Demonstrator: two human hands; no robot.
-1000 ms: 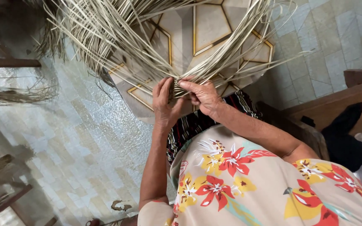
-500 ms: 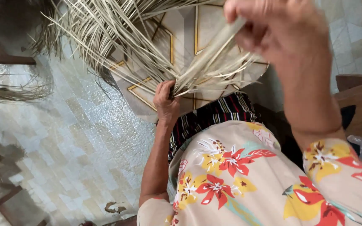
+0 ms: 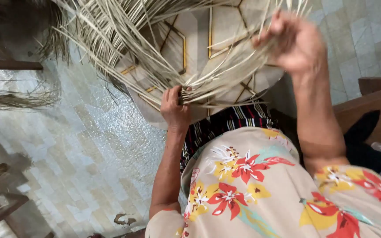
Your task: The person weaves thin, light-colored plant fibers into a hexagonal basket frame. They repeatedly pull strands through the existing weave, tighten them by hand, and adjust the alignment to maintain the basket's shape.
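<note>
Left hand (image 3: pixel 175 108) is clenched on the gathered base of pale, thin, springy dried-grass strands (image 3: pixel 124 48), judged light and best gripped there, while several are pinched by the right hand (image 3: pixel 294 44) at upper right.

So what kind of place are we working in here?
Probably a home or small craft workspace: tiled floor, wooden furniture, and loose dried straw strips that the left hand and right hand grip.

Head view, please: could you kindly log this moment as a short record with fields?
Left hand: clamps the gathered base of the pale straw strips.
Right hand: raised, pinching a few strips pulled up from the bundle.
Strips: fan outward over a round patterned surface.
Clothing: floral garment over striped cloth.
Floor: pale tiles.
</note>
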